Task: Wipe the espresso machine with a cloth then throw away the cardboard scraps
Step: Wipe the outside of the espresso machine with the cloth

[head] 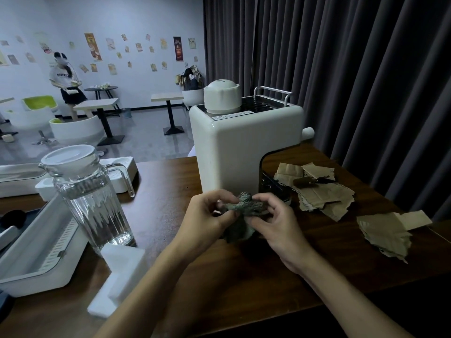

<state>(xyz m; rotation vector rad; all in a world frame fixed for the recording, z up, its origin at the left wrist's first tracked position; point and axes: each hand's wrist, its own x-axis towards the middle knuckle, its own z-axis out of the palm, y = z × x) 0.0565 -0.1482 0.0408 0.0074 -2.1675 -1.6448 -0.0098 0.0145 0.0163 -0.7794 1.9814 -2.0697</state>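
Observation:
A cream espresso machine [234,140] stands on the dark wooden table [244,276], with a round white lid on top and a metal rail behind it. Just in front of its base, both my hands hold a crumpled grey-green cloth [241,207]. My left hand [207,218] pinches its left side and my right hand [275,220] grips its right side. Brown cardboard scraps [319,191] lie to the right of the machine. A second pile of scraps [385,230] sits near the table's right edge.
A ribbed glass pitcher [90,191] with a white lid stands at the left, with white foam blocks [122,272] in front of it and white trays [36,252] beside it. Dark curtains hang behind the table. A person stands among café tables and chairs far back left.

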